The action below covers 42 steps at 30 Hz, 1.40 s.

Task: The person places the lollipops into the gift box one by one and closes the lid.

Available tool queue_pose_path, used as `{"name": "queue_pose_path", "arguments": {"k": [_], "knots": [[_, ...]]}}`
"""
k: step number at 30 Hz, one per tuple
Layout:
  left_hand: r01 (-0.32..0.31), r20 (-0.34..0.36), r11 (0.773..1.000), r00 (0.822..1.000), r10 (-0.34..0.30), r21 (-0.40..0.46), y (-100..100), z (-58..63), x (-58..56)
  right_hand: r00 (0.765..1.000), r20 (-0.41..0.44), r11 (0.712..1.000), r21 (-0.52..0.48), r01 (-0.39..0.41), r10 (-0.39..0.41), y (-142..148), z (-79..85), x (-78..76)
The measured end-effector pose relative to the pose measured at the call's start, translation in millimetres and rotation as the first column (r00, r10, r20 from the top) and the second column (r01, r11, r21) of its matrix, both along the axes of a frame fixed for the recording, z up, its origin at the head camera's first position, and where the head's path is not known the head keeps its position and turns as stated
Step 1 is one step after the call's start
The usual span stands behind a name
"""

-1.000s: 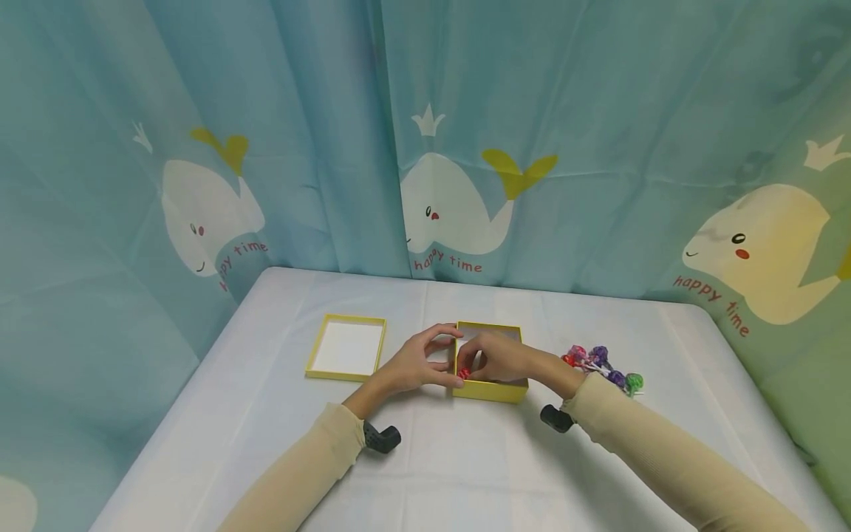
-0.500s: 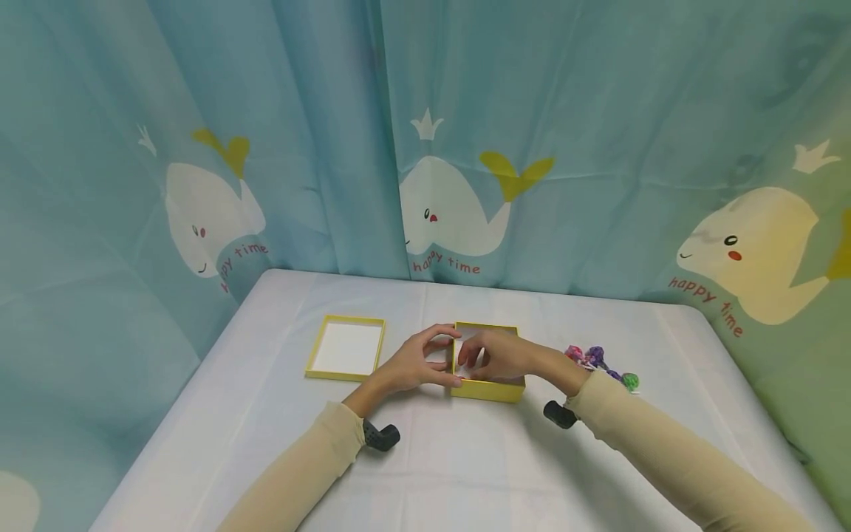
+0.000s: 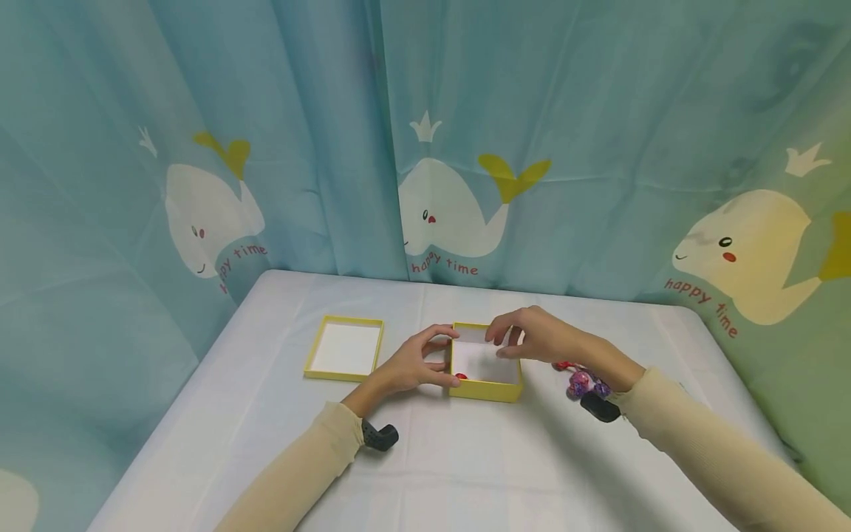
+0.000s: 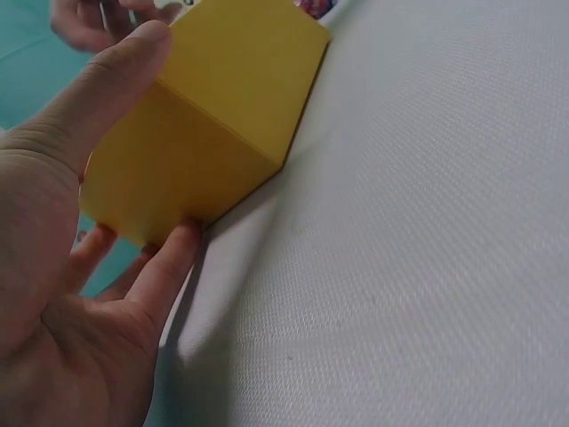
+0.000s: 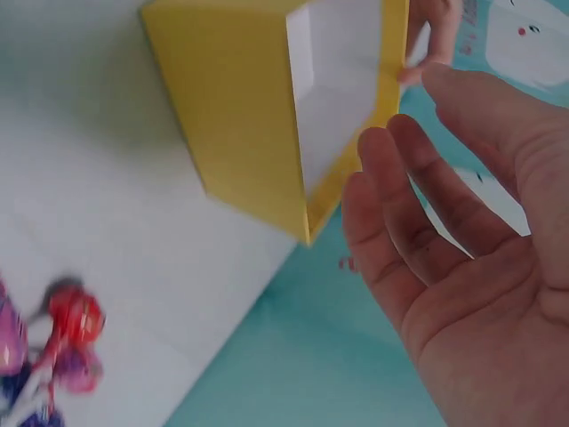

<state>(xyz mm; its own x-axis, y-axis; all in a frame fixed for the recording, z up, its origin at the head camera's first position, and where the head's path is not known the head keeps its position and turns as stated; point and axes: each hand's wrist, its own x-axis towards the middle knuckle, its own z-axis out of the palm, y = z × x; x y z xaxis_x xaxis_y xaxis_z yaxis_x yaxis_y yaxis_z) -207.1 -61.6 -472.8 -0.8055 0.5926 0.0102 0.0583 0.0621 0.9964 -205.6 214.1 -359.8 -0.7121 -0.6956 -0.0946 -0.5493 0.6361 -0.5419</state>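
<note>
A yellow box (image 3: 485, 390) with a white inside stands uncovered mid-table. My left hand (image 3: 415, 362) holds it by its left side, the thumb at the near corner and the fingers along the left wall, as the left wrist view also shows. In the box's near left corner a bit of a red lollipop (image 3: 461, 377) shows. Over the box's right rim is my right hand (image 3: 541, 336), its fingers loosely bent and nothing between them; the right wrist view shows its palm bare (image 5: 498, 311).
Several wrapped lollipops (image 3: 580, 383) lie in a pile right of the box, partly hidden by the right forearm. To the left lies a shallow yellow-rimmed lid (image 3: 346, 347), white side up. A blue whale-print curtain (image 3: 319, 185) hangs behind the white-covered table (image 3: 425, 473).
My right hand has let go of the red lollipop inside the box, then risen and moved right to the rim. My left hand has stayed on the box.
</note>
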Motion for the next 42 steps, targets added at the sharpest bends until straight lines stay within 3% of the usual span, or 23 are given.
{"name": "queue_pose_path", "arguments": {"k": [9,21,33,42], "knots": [[0.007,0.012,1.000,1.000,-0.007,0.018,-0.9,-1.0,-0.4,0.991,-0.075,0.994,-0.016,0.106,-0.107,40.6,13.9,9.1],[0.018,0.018,1.000,1.000,-0.018,0.025,-1.1,-1.2,-1.4,0.975,-0.132,0.984,-0.018,0.179,-0.180,86.6,6.9,21.3],[0.015,0.014,1.000,1.000,-0.015,0.019,0.5,-1.5,-1.0,0.953,-0.224,0.978,-0.032,0.204,-0.206,108.0,-17.7,25.7],[0.015,0.014,1.000,1.000,-0.015,0.025,-0.3,-3.4,-2.4,0.957,-0.207,0.979,-0.047,0.197,-0.202,114.7,-30.0,21.4]]}}
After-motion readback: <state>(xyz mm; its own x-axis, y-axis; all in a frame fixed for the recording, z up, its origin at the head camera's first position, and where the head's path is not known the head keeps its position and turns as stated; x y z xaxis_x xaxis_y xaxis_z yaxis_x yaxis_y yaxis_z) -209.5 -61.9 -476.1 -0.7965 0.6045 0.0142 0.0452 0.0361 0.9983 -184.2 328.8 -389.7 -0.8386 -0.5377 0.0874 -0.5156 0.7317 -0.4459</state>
